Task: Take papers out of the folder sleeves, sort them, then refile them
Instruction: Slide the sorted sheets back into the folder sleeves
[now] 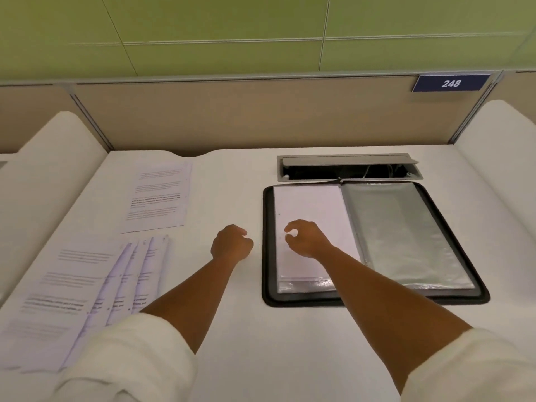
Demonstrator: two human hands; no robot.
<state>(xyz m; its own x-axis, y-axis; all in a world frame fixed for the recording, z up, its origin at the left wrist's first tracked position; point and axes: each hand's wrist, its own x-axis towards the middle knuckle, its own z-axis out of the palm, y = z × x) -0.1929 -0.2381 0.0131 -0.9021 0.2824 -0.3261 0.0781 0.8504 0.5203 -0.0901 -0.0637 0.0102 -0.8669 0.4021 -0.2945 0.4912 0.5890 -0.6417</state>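
While both forearms reached out from rolled cream sleeves [130,352] over the white desk [232,343], a fanned stack of printed papers [87,291] lay nearest, at the near left, sheets overlapping and offset to the right. The left hand [231,242] was over bare desk just left of the folder, fingers curled loosely inward, nothing held; contact with the desk could not be judged. The right hand [306,237] was over the folder's left page, thumb and forefinger curved toward each other in a narrow pinch; whether they gripped the sheet's edge could not be told. The black folder [268,256] lay open flat at centre right. Its left sleeve held a white sheet [307,204]; its right sleeve [406,236] showed clear, greyish plastic. Farther left, a single printed sheet [159,195] lay apart from the fanned stack. Just behind the folder, a grey cable hatch [348,166] stood open. Beyond, a beige partition [232,117] carried a blue plate marked 248 [451,83], with a green wall [203,30] above.
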